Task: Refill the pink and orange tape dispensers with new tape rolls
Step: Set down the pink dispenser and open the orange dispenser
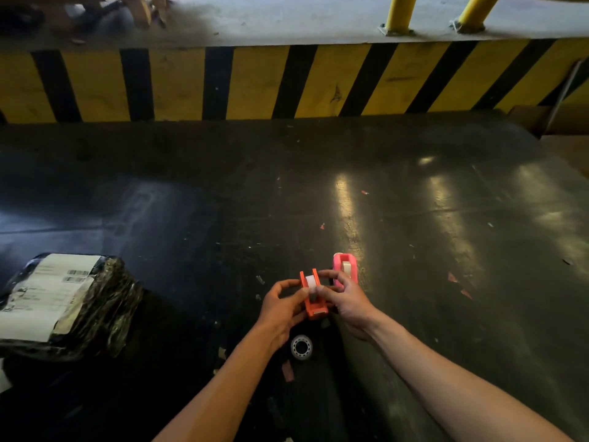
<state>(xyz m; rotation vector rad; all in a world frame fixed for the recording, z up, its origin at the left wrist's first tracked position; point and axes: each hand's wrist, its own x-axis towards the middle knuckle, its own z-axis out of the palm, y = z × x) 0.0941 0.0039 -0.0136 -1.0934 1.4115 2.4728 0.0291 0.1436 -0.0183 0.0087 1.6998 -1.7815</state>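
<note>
Orange dispenser (314, 298): It is low in the middle of the frame, held up between both hands, with its open side facing up.

White tape roll (311, 282): It sits between the two orange side walls. I cannot tell if it has clicked all the way in.

Left hand (280, 306): Its fingers are closed on the left side of the orange dispenser, and the thumb rests by the roll.

Right hand (345, 298): Its fingers are pinched on the right side of the orange dispenser, near the top of the roll.

Pink dispenser (345, 269): It stands on the dark floor (414, 250) just behind the right hand. A pale roll shows inside it, so it looks filled.

Loose roll (301, 347): A clear ring of tape lies flat on the floor, just below the hands. It may be an old one or a spare. I cannot tell.

Parcel (63, 301): A black wrapped pack with a white label lies at the lower left, well away from the hands.

Step now: I think the roll is being pushed into the orange dispenser.

How to do it well: Hold the orange walls steady with one hand. Press the roll straight down so its hole meets the little peg. Keep the roll flat, not tipped. Then pull the loose end to the cutting teeth at the front.
</note>
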